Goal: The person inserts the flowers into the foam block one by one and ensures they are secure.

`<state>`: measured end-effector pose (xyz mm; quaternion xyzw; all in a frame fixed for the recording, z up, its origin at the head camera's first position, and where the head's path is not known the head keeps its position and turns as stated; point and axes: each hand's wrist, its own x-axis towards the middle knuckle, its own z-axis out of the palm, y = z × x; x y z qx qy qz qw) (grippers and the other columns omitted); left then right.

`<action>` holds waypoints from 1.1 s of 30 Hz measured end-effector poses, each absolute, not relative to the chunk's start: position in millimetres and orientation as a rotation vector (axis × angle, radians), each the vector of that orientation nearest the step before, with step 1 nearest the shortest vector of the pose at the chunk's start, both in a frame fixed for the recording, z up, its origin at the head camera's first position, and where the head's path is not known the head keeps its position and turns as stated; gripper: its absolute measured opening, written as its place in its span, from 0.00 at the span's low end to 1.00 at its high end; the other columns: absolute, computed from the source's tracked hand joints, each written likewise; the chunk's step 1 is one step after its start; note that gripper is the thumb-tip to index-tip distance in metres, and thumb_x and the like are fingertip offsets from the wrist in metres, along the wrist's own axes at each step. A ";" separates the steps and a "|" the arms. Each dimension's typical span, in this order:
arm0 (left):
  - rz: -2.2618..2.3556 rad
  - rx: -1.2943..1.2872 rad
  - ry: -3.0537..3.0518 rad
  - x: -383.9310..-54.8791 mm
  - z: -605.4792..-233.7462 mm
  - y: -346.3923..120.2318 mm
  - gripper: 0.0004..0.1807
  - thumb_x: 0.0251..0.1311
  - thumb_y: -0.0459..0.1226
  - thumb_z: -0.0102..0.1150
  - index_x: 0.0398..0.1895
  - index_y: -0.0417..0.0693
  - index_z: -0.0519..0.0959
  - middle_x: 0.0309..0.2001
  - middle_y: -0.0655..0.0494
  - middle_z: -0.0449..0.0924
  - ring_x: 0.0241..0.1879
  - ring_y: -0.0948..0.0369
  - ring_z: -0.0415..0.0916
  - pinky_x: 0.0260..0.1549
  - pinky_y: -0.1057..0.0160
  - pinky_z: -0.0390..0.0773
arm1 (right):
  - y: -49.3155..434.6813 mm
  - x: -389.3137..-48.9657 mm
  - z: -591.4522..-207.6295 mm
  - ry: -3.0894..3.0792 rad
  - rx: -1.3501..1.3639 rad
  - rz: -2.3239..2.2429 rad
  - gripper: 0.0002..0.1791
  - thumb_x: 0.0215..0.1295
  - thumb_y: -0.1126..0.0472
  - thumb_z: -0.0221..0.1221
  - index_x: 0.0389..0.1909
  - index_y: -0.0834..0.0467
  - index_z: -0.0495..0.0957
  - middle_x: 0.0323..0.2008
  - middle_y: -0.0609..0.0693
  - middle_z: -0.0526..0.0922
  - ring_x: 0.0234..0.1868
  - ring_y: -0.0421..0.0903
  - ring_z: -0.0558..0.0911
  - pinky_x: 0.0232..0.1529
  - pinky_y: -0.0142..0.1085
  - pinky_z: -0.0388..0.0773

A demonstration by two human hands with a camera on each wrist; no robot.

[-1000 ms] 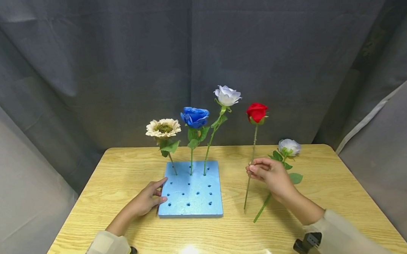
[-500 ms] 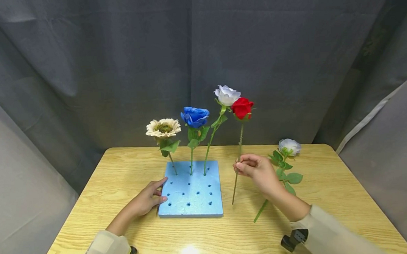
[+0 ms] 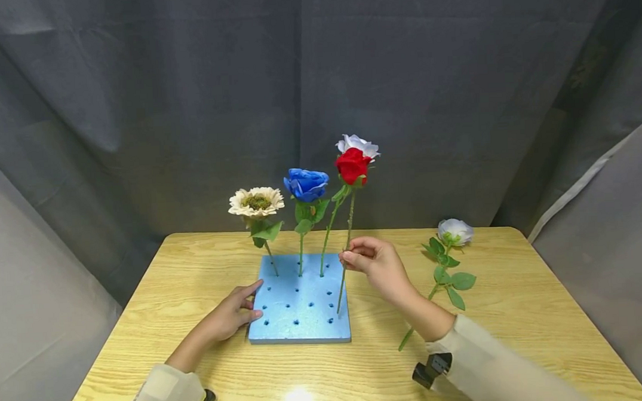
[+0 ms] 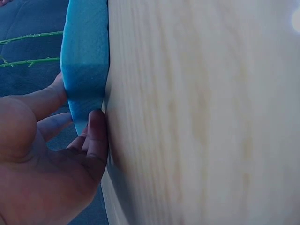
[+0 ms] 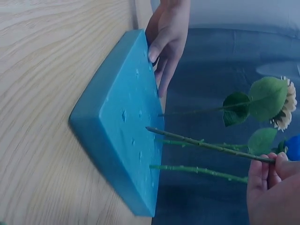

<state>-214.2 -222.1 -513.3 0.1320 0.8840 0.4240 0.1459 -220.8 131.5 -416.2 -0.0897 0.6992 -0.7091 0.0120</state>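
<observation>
My right hand [image 3: 378,268] pinches a red artificial rose [image 3: 353,166] by its bare stem, over the right part of a blue foam board [image 3: 281,332] with holes. In the right wrist view the stem's lower tip [image 5: 151,129] appears just above the board's top face; whether it touches cannot be told. My left hand [image 3: 231,315] holds the board's left edge, thumb at the top, other fingers along the side [image 4: 96,133]. Standing in the board's back row are a cream sunflower [image 3: 256,201], a blue rose [image 3: 306,184] and a white rose [image 3: 361,142], its bloom partly behind the red one.
A second white rose [image 3: 454,232] with green leaves lies on the wooden table [image 3: 508,300] to the right, its stem reaching toward the front, past my right forearm. Grey curtains [image 3: 215,109] hang behind and at both sides.
My right hand has carried the red rose left, from beside the board to above its right part. The red bloom now overlaps the standing white one. My left hand has stayed put.
</observation>
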 end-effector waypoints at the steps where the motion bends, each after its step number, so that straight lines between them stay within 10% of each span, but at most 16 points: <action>1: 1.223 0.378 2.545 -214.1 -513.2 -221.9 0.39 0.71 0.37 0.63 0.82 0.48 0.59 0.67 0.38 0.67 0.55 0.52 0.74 0.52 0.51 0.74 | 127.9 -220.9 -416.1 2.172 -0.281 -2.221 0.09 0.69 0.75 0.62 0.46 0.77 0.77 0.36 0.56 0.87 0.39 0.44 0.88 0.46 0.38 0.85; 33: 1.236 0.369 2.542 -215.6 -513.4 -221.1 0.39 0.70 0.36 0.63 0.81 0.47 0.58 0.66 0.37 0.67 0.57 0.50 0.74 0.53 0.50 0.75 | 42.6 -221.1 -425.9 2.261 -0.431 -2.220 0.06 0.66 0.72 0.66 0.42 0.68 0.85 0.38 0.62 0.87 0.37 0.48 0.86 0.43 0.40 0.85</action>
